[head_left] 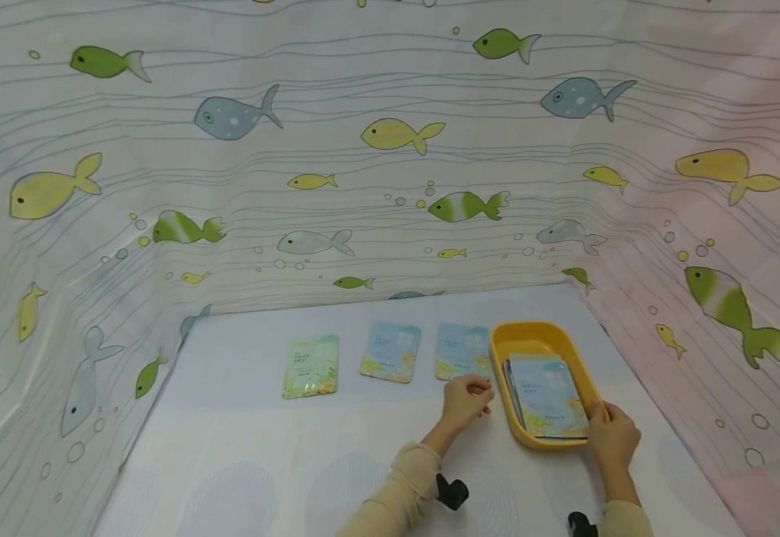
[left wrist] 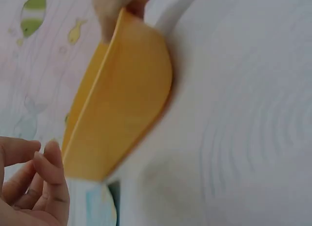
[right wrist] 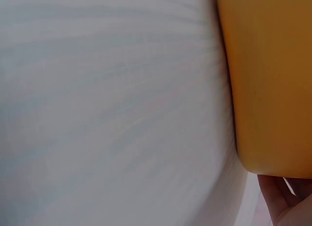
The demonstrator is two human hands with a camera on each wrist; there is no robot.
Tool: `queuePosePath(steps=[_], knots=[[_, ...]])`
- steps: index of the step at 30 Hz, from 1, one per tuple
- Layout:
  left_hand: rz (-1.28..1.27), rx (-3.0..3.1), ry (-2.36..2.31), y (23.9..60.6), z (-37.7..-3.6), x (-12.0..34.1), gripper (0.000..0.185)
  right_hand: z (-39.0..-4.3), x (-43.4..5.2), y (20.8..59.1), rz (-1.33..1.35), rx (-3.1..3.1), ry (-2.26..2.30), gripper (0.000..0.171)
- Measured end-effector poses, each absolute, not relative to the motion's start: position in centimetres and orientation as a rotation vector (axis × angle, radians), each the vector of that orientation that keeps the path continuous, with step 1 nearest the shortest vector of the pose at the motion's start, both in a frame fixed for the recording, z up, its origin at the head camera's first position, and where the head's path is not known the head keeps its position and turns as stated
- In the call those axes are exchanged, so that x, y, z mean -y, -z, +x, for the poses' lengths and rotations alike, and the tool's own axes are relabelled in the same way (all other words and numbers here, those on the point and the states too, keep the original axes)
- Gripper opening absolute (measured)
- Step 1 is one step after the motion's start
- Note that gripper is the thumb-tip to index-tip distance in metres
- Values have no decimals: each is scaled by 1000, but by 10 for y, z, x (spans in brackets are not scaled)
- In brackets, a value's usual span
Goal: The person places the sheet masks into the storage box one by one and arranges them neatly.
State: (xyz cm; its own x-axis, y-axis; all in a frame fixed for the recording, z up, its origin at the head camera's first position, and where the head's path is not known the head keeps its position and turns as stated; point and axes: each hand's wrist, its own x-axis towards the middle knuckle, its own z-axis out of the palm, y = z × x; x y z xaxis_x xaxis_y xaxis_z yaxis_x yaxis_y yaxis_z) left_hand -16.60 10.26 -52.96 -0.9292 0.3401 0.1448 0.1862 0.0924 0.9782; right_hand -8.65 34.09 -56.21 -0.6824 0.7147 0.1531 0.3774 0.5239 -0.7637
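Note:
A yellow plastic basket [head_left: 546,445] stands at the right of the table and holds a stack of flat packets, with a light-blue packet [head_left: 551,395] on top. My right hand [head_left: 613,434] grips the basket's right rim; in the right wrist view its fingers [right wrist: 274,193] show beside the basket wall [right wrist: 273,89]. To the left of the basket hovers my left hand [head_left: 467,401], loosely curled and holding nothing, near the lower edge of a blue packet [head_left: 462,349]. The left wrist view shows that same hand [left wrist: 36,187] with thumb and fingers bent and nothing between them.
Another blue packet [head_left: 391,352] and a green packet [head_left: 311,365] lie further left in the same row. A white patterned cloth [head_left: 242,447] covers the table. Fish-printed curtains [head_left: 390,209] enclose the back and both sides.

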Motion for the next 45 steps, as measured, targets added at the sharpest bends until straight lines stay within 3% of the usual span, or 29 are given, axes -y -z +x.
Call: queuePosePath(steps=[4,11,26,37,45], knots=[[585,-2354,-2047,534,-175,-67,11,-85,-343,560,-900,2319,-1012,39],[204,-2477,-1973,534,-185,-7,13,-83,-344,558,-899,2326,-1015,40],[-188,-2893,-1836,553,-191,105,14,-84,-343,559,-905,2324,-1012,39],[-522,-3213,-1589,573,-205,159,25,-85,-341,560,-905,2329,-1008,39],[-599,-3123,-1520,574,-216,177,36,-86,-339,561,-905,2328,-1023,39]])
